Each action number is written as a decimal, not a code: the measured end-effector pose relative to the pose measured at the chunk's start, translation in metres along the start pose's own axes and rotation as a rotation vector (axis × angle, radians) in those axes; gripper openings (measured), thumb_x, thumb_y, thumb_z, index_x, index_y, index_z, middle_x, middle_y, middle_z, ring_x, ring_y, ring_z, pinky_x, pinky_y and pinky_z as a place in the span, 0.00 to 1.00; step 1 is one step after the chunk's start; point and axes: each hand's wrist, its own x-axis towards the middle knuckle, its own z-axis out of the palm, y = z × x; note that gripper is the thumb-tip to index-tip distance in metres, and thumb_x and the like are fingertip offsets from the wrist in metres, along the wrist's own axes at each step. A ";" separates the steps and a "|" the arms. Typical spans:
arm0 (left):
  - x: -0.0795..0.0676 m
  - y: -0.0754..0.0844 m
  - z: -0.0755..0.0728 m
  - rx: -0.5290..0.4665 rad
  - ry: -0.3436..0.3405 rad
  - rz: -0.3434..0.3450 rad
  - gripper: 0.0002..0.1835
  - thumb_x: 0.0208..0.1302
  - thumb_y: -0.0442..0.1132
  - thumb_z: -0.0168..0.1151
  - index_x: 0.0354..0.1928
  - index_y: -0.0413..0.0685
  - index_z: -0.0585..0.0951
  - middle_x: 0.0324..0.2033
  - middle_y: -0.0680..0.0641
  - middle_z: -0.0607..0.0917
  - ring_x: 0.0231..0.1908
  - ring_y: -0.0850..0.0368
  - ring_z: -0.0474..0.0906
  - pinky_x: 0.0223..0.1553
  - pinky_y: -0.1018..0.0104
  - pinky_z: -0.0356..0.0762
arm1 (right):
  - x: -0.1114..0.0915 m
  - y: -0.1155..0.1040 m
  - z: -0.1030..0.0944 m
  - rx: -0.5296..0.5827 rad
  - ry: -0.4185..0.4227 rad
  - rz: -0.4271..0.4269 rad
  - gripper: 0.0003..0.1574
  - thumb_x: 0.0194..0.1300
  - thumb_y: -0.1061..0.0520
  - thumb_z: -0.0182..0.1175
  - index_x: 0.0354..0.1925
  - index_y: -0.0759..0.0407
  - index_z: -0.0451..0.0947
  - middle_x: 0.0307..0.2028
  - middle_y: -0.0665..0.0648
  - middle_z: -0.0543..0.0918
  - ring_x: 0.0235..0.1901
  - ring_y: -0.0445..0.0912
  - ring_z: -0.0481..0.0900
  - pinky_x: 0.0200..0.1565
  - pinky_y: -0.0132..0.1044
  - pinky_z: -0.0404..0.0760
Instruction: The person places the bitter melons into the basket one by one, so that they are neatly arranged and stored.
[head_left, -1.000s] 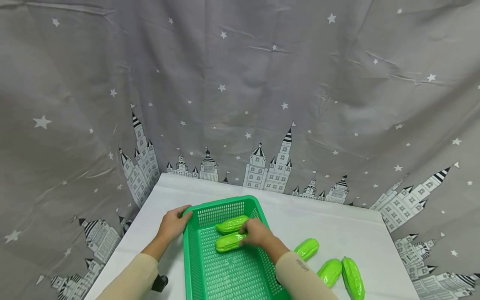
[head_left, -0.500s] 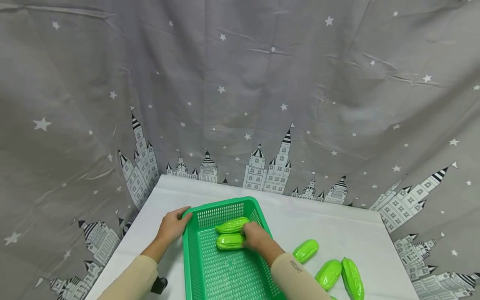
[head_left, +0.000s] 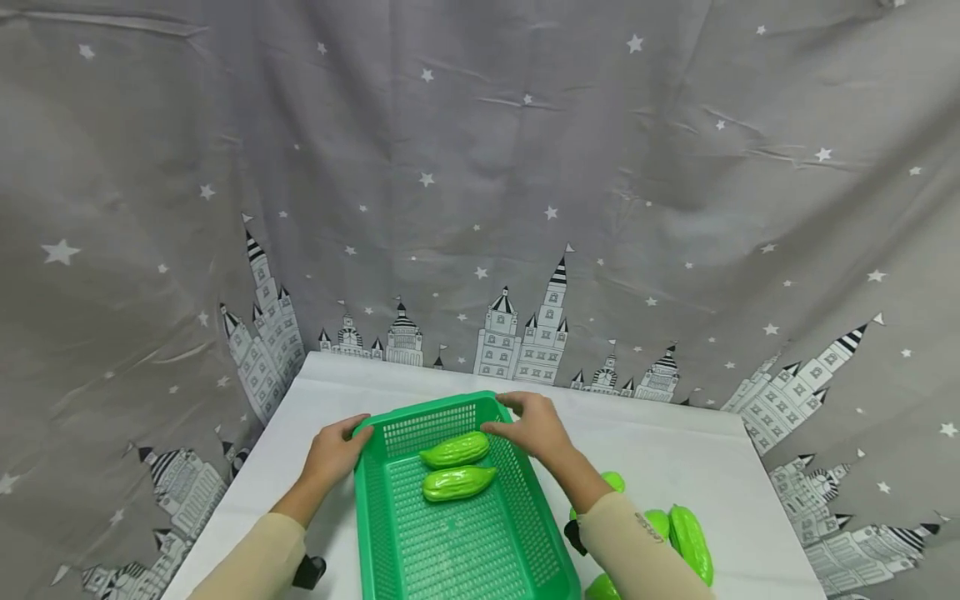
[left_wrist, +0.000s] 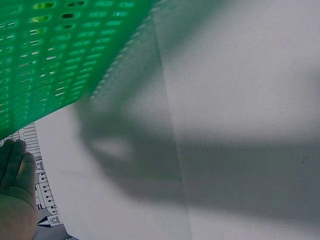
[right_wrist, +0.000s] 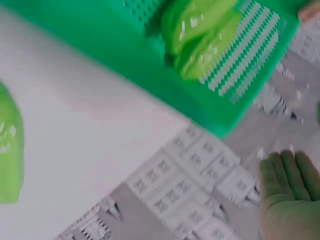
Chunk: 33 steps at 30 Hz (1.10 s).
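A green plastic basket (head_left: 362,517) with slotted walls stands on the white table. Two glossy, ridged, bright green bitter melons (head_left: 459,483) lie side by side in its far half. My left hand (head_left: 333,450) holds the far left corner, thumb over the rim and fingers outside. At the far right corner, my right hand (head_left: 536,425) has its fingertips right by the rim, with the thumb spread toward the basket's inside. In the right wrist view, the right hand (right_wrist: 292,200) shows straight fingers and a bare palm.
Several more bitter melons (head_left: 690,542) lie on the table (head_left: 675,450) to the right of the basket, partly behind the right forearm. A grey curtain (head_left: 450,167) printed with stars and castles hangs behind and beside the table.
My right hand has let go of the nearer bitter melon in the basket and moved up and right to the far right rim. The left hand has stayed at its corner.
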 end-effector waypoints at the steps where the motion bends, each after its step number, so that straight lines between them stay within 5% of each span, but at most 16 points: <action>1: 0.000 -0.001 0.000 0.000 0.002 0.001 0.27 0.76 0.48 0.55 0.69 0.39 0.73 0.66 0.35 0.74 0.68 0.32 0.64 0.68 0.36 0.60 | 0.000 0.001 -0.005 0.036 0.040 0.011 0.38 0.58 0.47 0.77 0.61 0.64 0.79 0.57 0.62 0.82 0.58 0.59 0.79 0.58 0.50 0.80; 8: 0.002 -0.004 0.003 0.013 -0.015 0.000 0.28 0.77 0.49 0.54 0.69 0.37 0.72 0.66 0.33 0.72 0.68 0.31 0.63 0.68 0.35 0.60 | -0.005 0.012 -0.023 0.239 0.163 0.058 0.45 0.59 0.46 0.75 0.67 0.65 0.72 0.63 0.65 0.77 0.64 0.57 0.75 0.64 0.45 0.75; 17: 0.004 -0.004 0.005 0.030 -0.027 -0.003 0.29 0.77 0.51 0.53 0.70 0.38 0.71 0.67 0.32 0.71 0.68 0.29 0.62 0.67 0.33 0.59 | -0.023 0.044 -0.042 0.267 0.264 0.105 0.43 0.59 0.48 0.75 0.66 0.66 0.73 0.63 0.64 0.78 0.64 0.57 0.74 0.65 0.44 0.74; 33: 0.008 -0.003 0.002 0.040 -0.041 0.025 0.30 0.78 0.51 0.52 0.71 0.38 0.70 0.67 0.32 0.71 0.68 0.29 0.61 0.67 0.32 0.58 | -0.126 0.151 -0.098 0.210 0.502 0.444 0.45 0.66 0.42 0.69 0.68 0.70 0.68 0.66 0.70 0.72 0.67 0.61 0.68 0.69 0.47 0.68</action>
